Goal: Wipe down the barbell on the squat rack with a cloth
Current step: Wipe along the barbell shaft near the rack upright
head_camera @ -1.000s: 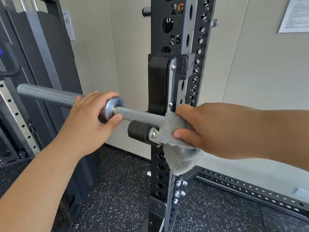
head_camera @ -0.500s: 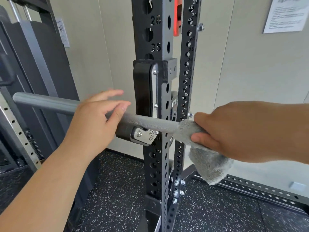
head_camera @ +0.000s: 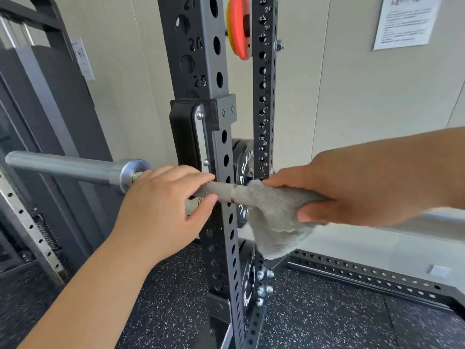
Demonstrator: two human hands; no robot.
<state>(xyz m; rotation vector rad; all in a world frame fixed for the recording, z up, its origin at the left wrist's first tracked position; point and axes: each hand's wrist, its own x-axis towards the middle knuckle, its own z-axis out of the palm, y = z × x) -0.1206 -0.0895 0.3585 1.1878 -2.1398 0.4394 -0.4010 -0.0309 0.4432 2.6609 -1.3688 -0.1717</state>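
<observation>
A steel barbell lies across the black squat rack upright, its sleeve reaching out to the left. My left hand grips the knurled shaft just right of the sleeve collar, fingers over the top and thumb underneath. My right hand grips a grey cloth wrapped round the shaft to the right of the upright. The cloth's loose end hangs below the bar. The bar under the cloth and my right hand is hidden.
A black J-hook is bolted to the upright above the bar. Orange and yellow plates hang high behind the rack; a black plate sits lower. A perforated base rail crosses the speckled rubber floor. A grey machine frame stands left.
My right hand has slid the cloth rightward along the shaft, away from the upright. My left hand has moved off the collar onto the shaft and closed round it.
</observation>
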